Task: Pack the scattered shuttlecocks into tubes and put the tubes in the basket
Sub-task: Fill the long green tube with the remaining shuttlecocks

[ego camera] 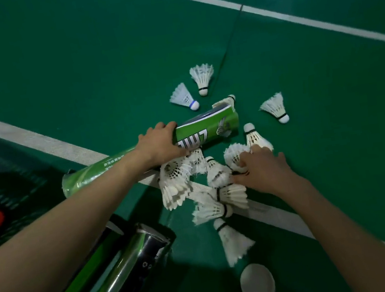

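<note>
A long green shuttlecock tube (209,130) lies across the white court line, its open end pointing right. My left hand (159,143) grips it around the middle. My right hand (263,169) pinches a white shuttlecock (235,155) by its cork, just right of the tube's lower side. Several white feather shuttlecocks lie in a heap (181,181) under and between my hands. Others are scattered beyond the tube, among them a blue-banded shuttlecock (183,96) and a far-right shuttlecock (276,108).
Two more tubes, a dark one (133,259) and another beside it, lie at the bottom left under my left forearm. A white round lid (257,284) lies on the green floor at the bottom. A dark mesh basket (8,184) with something red stands at the left edge.
</note>
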The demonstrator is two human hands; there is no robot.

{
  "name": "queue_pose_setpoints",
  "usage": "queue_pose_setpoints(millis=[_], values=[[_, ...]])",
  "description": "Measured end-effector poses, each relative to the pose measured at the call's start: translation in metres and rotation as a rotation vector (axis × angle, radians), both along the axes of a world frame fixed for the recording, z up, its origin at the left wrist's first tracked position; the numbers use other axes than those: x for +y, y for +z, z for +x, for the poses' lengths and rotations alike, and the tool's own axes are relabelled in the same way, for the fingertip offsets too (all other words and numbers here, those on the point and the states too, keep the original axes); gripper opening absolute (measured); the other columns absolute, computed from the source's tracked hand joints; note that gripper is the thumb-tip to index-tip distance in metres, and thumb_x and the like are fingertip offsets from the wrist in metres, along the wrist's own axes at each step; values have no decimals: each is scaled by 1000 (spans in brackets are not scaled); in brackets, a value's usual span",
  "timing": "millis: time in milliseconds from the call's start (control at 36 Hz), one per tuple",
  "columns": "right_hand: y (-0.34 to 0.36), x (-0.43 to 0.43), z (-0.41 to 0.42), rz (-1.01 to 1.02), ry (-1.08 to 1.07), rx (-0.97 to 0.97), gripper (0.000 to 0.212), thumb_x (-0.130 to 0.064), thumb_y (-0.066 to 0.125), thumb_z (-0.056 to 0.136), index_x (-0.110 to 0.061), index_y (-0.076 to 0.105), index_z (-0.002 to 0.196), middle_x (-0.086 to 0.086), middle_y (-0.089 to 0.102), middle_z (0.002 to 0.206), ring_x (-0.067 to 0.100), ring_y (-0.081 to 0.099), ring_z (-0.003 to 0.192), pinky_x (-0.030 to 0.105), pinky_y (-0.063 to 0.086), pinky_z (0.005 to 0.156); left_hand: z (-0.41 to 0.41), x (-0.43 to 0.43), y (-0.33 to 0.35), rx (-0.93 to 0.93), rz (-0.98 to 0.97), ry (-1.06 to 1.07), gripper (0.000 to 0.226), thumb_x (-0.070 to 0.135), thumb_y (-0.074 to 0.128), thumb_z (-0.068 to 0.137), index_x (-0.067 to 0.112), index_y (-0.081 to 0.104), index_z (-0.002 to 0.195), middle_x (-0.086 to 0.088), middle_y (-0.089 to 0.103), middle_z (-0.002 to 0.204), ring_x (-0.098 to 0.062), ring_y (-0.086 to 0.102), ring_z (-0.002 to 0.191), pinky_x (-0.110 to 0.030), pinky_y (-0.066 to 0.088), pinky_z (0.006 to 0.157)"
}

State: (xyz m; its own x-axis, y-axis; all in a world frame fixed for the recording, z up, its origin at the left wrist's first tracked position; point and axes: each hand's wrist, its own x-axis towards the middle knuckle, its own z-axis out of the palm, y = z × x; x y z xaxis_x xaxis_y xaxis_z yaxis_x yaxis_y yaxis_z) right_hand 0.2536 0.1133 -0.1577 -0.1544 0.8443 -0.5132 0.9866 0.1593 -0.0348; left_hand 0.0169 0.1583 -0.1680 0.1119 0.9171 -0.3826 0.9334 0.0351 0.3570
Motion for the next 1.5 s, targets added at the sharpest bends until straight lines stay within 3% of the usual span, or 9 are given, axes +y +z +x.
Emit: queue_pose_setpoints(millis=[194,444,583,722,833,972,1139,1333,1500], values=[[-6,-12,20,230,-101,280,23,-29,56,93,-7,60,99,14,47,121,32,49,106,36,46,83,15,-21,12,83,280,58,77,52,64,83,27,26,145,-11,41,134,-31,38,123,-46,27,106],[10,-9,18,393,-507,816,30,-24,52,96,0,58,113,11,47,120,22,45,110,21,29,87,8,-54,46,184,525,-10,75,56,63,77,31,30,140,-6,50,131,-27,41,114,-41,31,92],[24,-10,11,590,-718,1147,29,-25,48,99,1,52,86,18,45,82,26,41,73,36,34,69,-1,-72,58,225,563,-65,83,52,70,71,28,34,141,-10,54,110,-27,45,100,-40,35,87],[35,-3,8,719,-871,1217,25,-37,47,94,-25,50,72,11,57,89,20,50,86,33,40,78,-4,-90,68,234,476,-32,92,56,72,68,26,30,144,-12,47,105,-29,50,88,-38,45,75],[41,-6,2,691,-839,1354,29,-22,42,101,-21,43,72,-6,39,69,1,34,59,17,32,59,-2,-103,67,223,415,-33,92,58,69,69,30,23,144,-7,44,108,-23,54,78,-31,48,63],[46,-12,-9,468,-741,1358,29,-25,37,103,-10,46,79,1,41,76,8,38,68,14,35,63,-2,-114,61,193,396,-72,93,56,70,68,30,25,145,-7,47,111,-25,57,81,-34,49,66],[34,-21,-19,58,-560,1304,68,-65,33,91,-18,48,137,0,52,137,14,45,129,37,32,113,-3,-121,59,167,373,-96,93,58,66,71,29,21,147,-4,52,113,-24,57,90,-34,49,72],[22,-17,-26,204,-565,1200,28,-38,36,100,-18,55,103,0,59,103,14,56,99,32,47,88,-25,-126,50,190,280,6,92,59,63,74,30,15,146,-3,51,113,-24,56,94,-34,51,74],[-23,-24,-21,88,-373,622,40,-43,60,88,-22,52,121,4,39,113,21,40,114,34,39,96,-44,-133,43,187,198,64,93,60,64,73,34,11,144,0,50,117,-22,56,97,-33,51,76]])
